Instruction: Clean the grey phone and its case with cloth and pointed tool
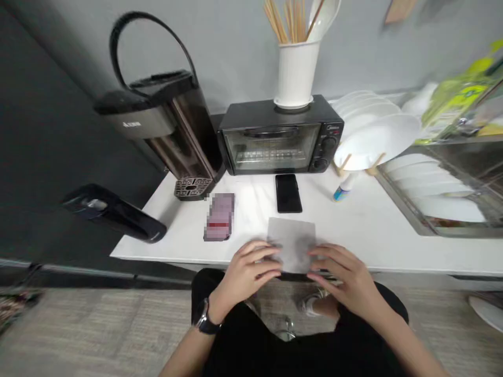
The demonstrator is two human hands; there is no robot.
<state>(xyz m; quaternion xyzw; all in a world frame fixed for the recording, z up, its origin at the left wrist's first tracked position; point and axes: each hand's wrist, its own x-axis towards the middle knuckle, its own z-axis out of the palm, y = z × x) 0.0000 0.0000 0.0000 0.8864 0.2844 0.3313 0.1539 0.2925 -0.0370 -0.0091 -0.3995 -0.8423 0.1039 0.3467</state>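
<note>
A square greyish sheet (292, 243) lies at the front edge of the white counter, its near side reaching that edge. My left hand (251, 269) touches the sheet's left side, fingers apart and slightly bent. On the right side of the sheet, the fingertips of my right hand (340, 272) rest with gaps between the fingers. Neither hand is closed round it. Just behind the sheet lies a black phone (288, 193). To the left is a pinkish phone-shaped object (220, 217), partly pixelated.
A toaster oven (271, 149) stands at the back, bearing a white utensil holder (297, 68). Left are a large dispenser (184, 136) and a dark bottle (118, 213). Right are a small bottle (342, 189), racked plates (373, 139) and a sink (424, 222).
</note>
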